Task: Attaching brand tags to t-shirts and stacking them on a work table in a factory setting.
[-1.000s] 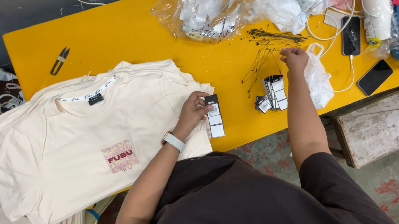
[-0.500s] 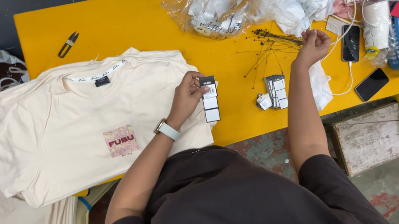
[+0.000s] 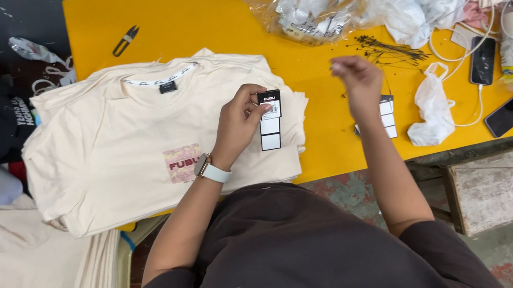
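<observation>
Carefully, my left hand (image 3: pixel 237 125) pinches a black-and-white hang tag (image 3: pixel 270 120) by its top edge, over the right side of the cream T-shirt (image 3: pixel 135 137) on top of the stack on the yellow table (image 3: pixel 199 18). My right hand (image 3: pixel 358 79) hovers above the spare tags (image 3: pixel 387 115), fingertips pressed together; I cannot tell what it holds, maybe 1 thin black tie from the pile (image 3: pixel 390 50). I should keep the tag steady and flat.

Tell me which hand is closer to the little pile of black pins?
Right. The right hand hovers just left of the black pins on the yellow table. The left hand is farther left, over the shirts, holding a tag.
</observation>
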